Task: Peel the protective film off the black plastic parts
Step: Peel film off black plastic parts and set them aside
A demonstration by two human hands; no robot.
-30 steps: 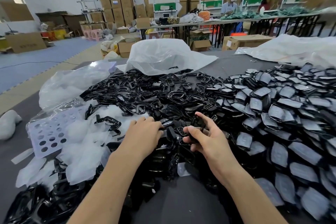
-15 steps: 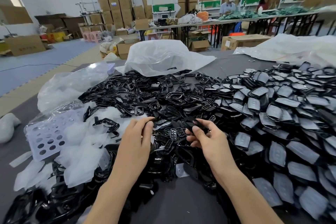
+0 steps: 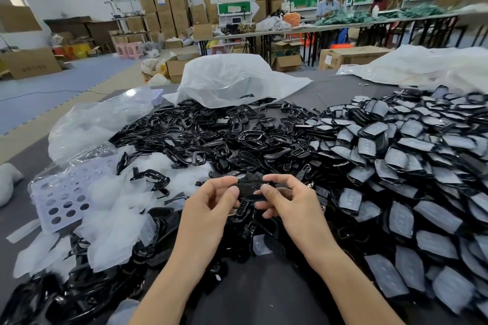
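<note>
A small black plastic part [image 3: 249, 187] is held between both hands just above the heap, in the middle of the view. My left hand [image 3: 211, 206] pinches its left end with thumb and forefinger. My right hand [image 3: 287, 203] pinches its right end, fingers curled round it. A wide pile of film-covered black parts [image 3: 412, 166] with grey faces spreads to the right. Bare black frames [image 3: 211, 137] lie heaped behind my hands. Peeled white film scraps [image 3: 116, 221] are piled to the left.
A purple perforated sheet [image 3: 63, 198] lies at the left among the film. A large white plastic bag [image 3: 232, 79] sits at the table's far side, another bag [image 3: 422, 66] at the far right. Cardboard boxes, work tables and a person stand in the background.
Both hands rose out of the pile and came together. The right hand brought up a black part, and the left hand now pinches its other end.
</note>
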